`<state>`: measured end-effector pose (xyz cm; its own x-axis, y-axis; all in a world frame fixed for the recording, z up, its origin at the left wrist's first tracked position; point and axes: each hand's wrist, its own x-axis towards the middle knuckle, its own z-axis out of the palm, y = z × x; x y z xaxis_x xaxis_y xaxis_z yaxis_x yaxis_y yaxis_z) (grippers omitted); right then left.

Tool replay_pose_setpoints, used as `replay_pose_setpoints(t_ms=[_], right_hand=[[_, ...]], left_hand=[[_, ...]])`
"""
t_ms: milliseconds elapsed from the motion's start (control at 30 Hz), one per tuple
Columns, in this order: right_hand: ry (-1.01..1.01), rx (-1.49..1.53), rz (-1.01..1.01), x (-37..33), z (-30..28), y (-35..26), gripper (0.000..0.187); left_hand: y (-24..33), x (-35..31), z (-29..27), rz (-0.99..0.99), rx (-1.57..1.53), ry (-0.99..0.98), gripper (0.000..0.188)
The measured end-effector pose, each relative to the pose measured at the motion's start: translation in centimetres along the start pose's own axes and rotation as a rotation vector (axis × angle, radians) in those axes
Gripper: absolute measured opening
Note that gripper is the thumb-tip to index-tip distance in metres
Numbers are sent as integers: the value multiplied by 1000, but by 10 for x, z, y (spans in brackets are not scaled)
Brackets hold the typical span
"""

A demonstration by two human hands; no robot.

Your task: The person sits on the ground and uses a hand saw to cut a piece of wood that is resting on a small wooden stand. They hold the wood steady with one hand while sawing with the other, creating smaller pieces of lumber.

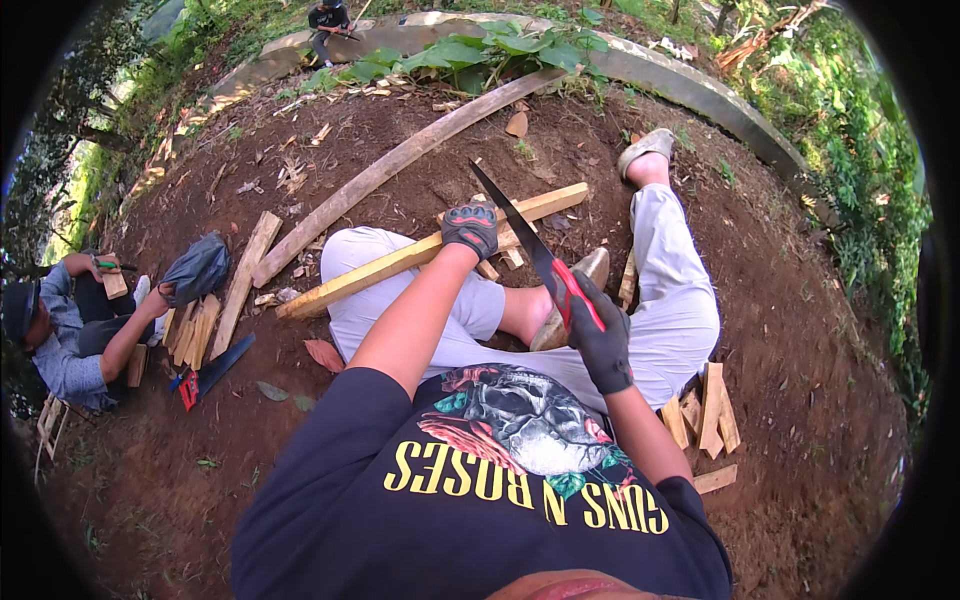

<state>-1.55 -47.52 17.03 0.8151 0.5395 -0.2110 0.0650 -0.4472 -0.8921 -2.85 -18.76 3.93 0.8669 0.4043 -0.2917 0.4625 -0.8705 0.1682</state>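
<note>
A long squared wooden batten (375, 268) lies slantwise over my bent left leg, its far end past short wood pieces on the soil. My left hand (470, 230), in a black and red glove, is closed over the batten near its middle. In my right hand (605, 335), also gloved, is the red and black handle of a handsaw (522, 232). The saw's dark blade points up and to the left, and its tip reaches beyond the batten. From this angle I cannot tell whether the blade touches the wood.
Cut wood pieces (708, 415) lie by my right thigh. A long weathered plank (400, 160) crosses the dirt ahead. At left, a co-worker (75, 330) sits beside wood strips (195, 330) and another saw (215, 372). Another person (328, 28) sits near the low curved wall (660, 72).
</note>
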Motion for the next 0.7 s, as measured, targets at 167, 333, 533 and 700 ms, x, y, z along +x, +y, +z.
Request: replay_pose_setpoints(t_ms=[167, 333, 533, 700], right_hand=[[198, 9, -258, 124, 94, 43, 41], [123, 52, -202, 104, 80, 60, 45], [-47, 90, 176, -43, -25, 4, 51], [-46, -10, 148, -83, -64, -9, 49]], left_hand=[[7, 1, -11, 8, -5, 5, 36], [2, 4, -11, -30, -72, -14, 36], [1, -2, -10, -46, -58, -12, 34], [3, -3, -9, -35, -50, -22, 32]])
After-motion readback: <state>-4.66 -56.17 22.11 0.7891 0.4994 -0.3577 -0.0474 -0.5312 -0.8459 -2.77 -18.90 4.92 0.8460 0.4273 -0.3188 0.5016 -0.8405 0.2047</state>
